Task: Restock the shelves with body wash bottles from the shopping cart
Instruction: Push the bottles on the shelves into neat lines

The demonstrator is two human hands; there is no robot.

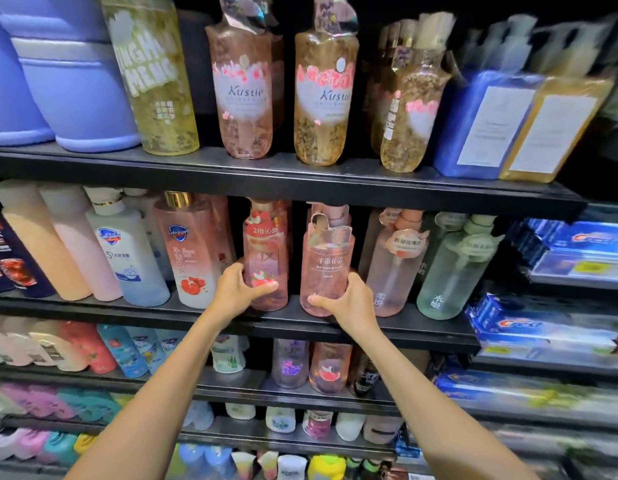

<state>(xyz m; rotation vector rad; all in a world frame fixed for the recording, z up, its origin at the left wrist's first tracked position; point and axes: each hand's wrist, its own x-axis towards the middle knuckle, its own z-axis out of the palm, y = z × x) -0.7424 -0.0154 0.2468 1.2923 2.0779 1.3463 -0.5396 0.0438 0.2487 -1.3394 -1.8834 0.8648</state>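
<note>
Body wash bottles: two pink ones on the 2nd shelf (335,188) from top, each under a hand. Left hand (239,289) is curled round the base of the strawberry-label bottle (266,258), thumb across its front, fingers wrapped behind. Right hand (345,301) is curled the same way round the base of the pink tagged bottle (326,261), thumb in front. Both bottles stand upright at the shelf's front edge w/ labels facing out, so prob the step is facing-up or sliding them into line w/ their neighbours. Low grip near the base makes sense: tall pump-tops tip easily if pushed higher up. A gap shows between the two; the Safeguard bottle (191,251) sits just beside on the left. Cart not in view.
</note>
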